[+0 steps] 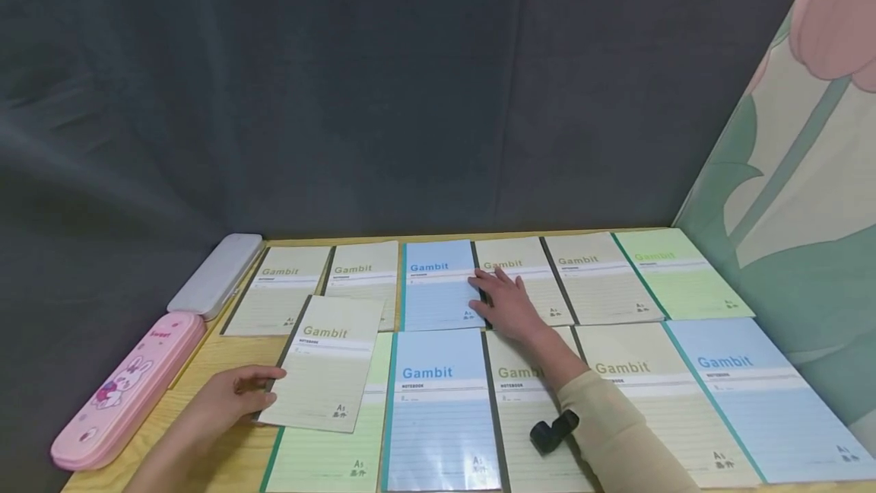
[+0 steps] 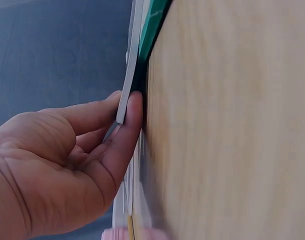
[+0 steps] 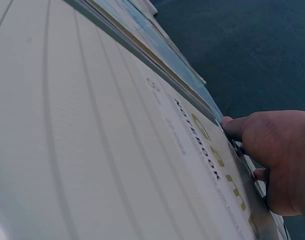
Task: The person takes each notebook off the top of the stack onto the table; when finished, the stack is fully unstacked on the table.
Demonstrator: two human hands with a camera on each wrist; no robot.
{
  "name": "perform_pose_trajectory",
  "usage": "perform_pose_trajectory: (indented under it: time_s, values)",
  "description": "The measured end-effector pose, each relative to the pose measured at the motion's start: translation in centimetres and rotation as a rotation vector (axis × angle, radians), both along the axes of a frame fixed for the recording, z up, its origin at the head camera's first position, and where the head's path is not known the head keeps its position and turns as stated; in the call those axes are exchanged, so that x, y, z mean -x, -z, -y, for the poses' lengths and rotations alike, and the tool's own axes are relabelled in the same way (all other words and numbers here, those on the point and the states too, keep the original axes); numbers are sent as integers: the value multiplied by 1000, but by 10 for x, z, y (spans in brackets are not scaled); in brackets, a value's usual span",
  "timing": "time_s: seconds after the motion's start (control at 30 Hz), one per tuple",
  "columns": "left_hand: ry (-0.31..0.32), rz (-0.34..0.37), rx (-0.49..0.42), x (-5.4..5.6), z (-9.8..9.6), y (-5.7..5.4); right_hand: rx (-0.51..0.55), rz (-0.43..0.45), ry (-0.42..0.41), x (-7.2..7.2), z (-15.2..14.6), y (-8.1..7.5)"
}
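My left hand pinches a cream notebook with a black spine by its lower left edge. In the left wrist view the thumb and fingers hold the notebook's edge, raised over the wooden tabletop. The held notebook overlaps a green notebook and the lower parts of the back-row cream ones. My right hand, fingers spread, rests over the seam between a blue notebook and a cream notebook in the back row. Its forearm covers part of a front-row cream notebook.
Two rows of notebooks span the table, with a green one at back right and a blue one at front right. On the left lie a pink pencil case and a white case. A dark curtain stands behind.
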State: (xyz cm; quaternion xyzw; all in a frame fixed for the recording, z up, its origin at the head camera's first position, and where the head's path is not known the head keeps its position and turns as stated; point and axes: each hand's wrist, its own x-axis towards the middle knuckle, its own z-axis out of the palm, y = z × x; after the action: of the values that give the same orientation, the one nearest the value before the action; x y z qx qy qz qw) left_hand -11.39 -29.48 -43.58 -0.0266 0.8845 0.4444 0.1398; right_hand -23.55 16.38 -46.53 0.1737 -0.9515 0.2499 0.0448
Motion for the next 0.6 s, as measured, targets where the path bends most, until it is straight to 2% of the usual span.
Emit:
perform_pose_trajectory:
  time_s: [0.27, 0.37, 0.5, 0.6]
  values:
    - [6, 46, 6, -19, 24, 0, -12, 1, 9, 0, 1, -1]
    - [-14, 80, -3, -24, 30, 0, -7, 10, 12, 0, 1, -1]
    - [-47, 123, 44, -27, 38, 1, -2, 17, 9, 0, 1, -1]
    - [-23, 120, 93, -28, 44, 0, -4, 9, 10, -1, 1, -1]
